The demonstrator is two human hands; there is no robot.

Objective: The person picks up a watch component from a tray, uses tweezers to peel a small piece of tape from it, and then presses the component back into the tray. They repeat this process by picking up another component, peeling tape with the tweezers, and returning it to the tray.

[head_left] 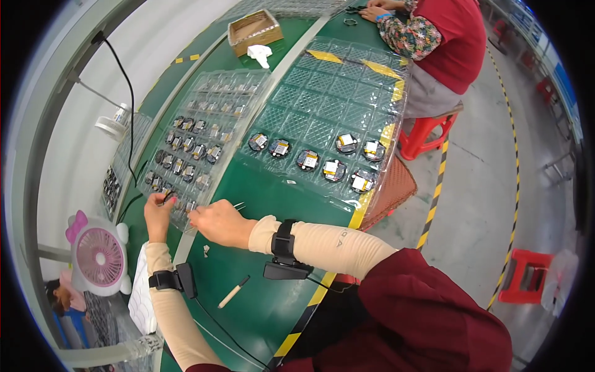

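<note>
Maroon sleeve point(427, 304), green workbench point(273, 297) (yellow-black edge tape), grey factory floor point(477, 204), red stool point(524, 276)

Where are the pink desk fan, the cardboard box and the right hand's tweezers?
Pink round desk fan point(99, 256), head view, centre of grille.
Brown open cardboard box point(255, 31), head view, near wall.
Thin metal tweezers point(238, 206), head view, tips beyond right hand point(218, 223).

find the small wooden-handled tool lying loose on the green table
In the head view, the small wooden-handled tool lies on the green table between the person's two forearms, just left of the right wrist's black strapped device.
</note>
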